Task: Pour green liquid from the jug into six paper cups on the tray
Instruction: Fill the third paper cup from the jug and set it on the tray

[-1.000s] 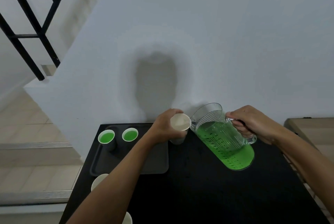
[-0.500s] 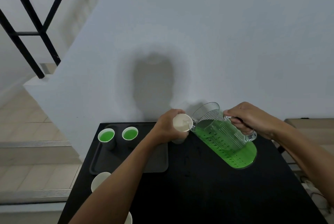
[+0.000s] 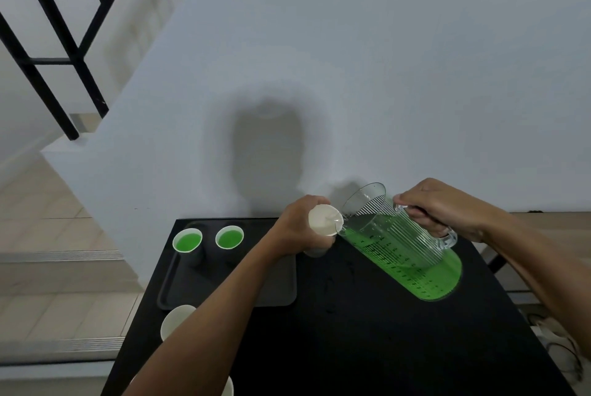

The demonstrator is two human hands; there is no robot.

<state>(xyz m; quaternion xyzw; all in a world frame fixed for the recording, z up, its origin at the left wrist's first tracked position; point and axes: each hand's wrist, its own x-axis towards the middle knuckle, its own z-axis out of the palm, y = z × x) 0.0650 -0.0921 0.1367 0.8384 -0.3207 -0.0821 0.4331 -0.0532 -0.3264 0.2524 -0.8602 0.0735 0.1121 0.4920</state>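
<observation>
Jug (image 3: 399,242) and paper cup (image 3: 324,220) meet over the black counter (image 3: 351,347). The jug is clear and ribbed, and it hangs tilted to the left above the counter's right half. Its spout lies on the paper cup's rim. The right grip (image 3: 438,207) is curled round the jug's handle, knuckles up, and carries it. Green liquid (image 3: 428,280) lies along the jug's lower side, from the base nearly to the spout, with black scale marks showing against it.

The left grip (image 3: 297,229) is wrapped round the paper cup's wall, fingers closed on it. It holds the cup just beyond the far right corner of the dark tray (image 3: 166,287). The cup's inside looks white. The hand hides its foot, so I cannot tell whether it rests on the counter.

The tray lies on the counter's left half. Two filled cups (image 3: 187,240) stand side by side in its far left corner, close but apart, each with green liquid in it. A third cup (image 3: 176,322), white inside, stands on the counter just in front of the tray, partly hidden by the left forearm. A bit of another white cup (image 3: 228,389) shows at the bottom edge.

Behind the counter is a pale wall (image 3: 383,59) with a shadow on it. A black railing (image 3: 64,53) and tiled steps (image 3: 57,267) are on the left, and cables (image 3: 559,354) lie on the floor at the right.
</observation>
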